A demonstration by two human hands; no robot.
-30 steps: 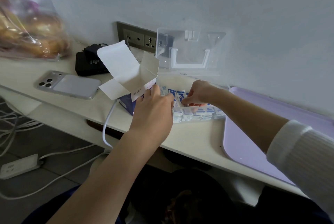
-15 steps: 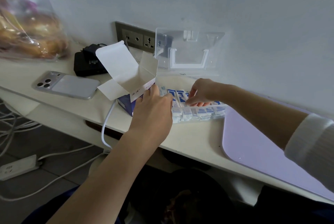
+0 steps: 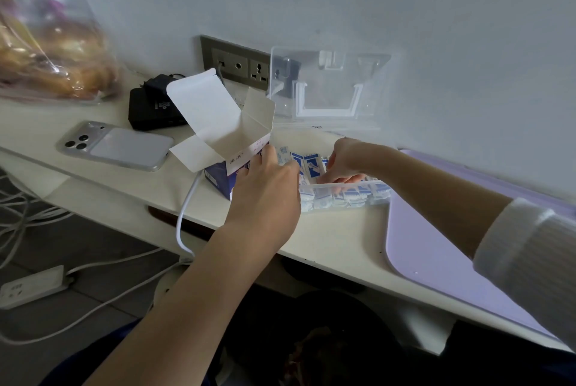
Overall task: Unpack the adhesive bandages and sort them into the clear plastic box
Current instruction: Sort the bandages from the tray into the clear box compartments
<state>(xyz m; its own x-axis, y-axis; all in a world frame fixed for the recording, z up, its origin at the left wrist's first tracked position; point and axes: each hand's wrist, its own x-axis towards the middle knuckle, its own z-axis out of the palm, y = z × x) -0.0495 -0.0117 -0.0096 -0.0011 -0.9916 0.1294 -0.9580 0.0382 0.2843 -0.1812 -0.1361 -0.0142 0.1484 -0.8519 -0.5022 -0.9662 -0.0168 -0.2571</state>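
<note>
White-and-blue adhesive bandages (image 3: 310, 164) stand packed in the clear plastic box (image 3: 330, 185) on the desk (image 3: 327, 239). Our left hand (image 3: 268, 195), straight-fingered, holds nothing; our right hand (image 3: 343, 161) curls among them, grip indiscernible.

Left hand (image 3: 265, 195) reaches flat, fingers extended, between open bandage carton (image 3: 224, 136) and clear plastic box (image 3: 343, 198). Right hand (image 3: 346, 161), fingers curled, pinches adhesive bandages (image 3: 308, 164) standing in the box. Lavender tray (image 3: 436, 245) just right; phone (image 3: 115, 145) left of the carton.
</note>
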